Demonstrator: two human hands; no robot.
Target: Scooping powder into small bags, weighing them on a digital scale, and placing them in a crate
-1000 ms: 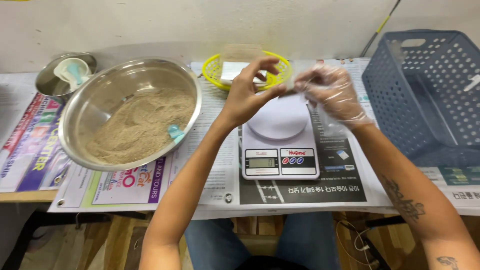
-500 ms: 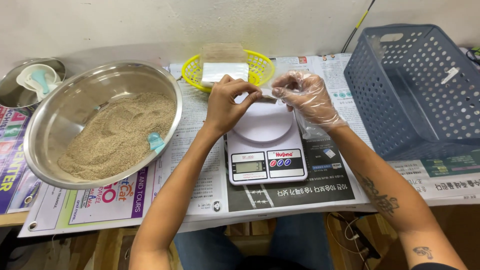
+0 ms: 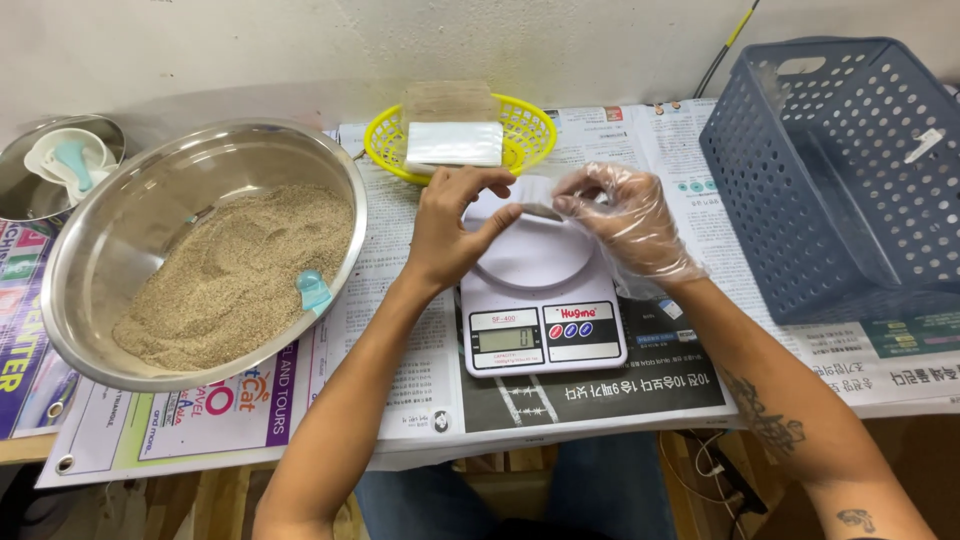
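Clear bag (image 3: 528, 197) — both hands, over scale (image 3: 540, 300)

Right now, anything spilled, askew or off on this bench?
Nothing spilled or damaged. The grain stays inside the steel bowl, with a small blue scoop half buried in it. One asymmetry: only the right hand wears a clear glove; the left hand is bare. Both pinch a small clear bag above the scale.

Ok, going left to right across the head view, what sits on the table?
Small steel bowl holding scoops → large steel bowl of sandy grain → yellow basket with flat packets → white digital kitchen scale → blue perforated plastic crate.
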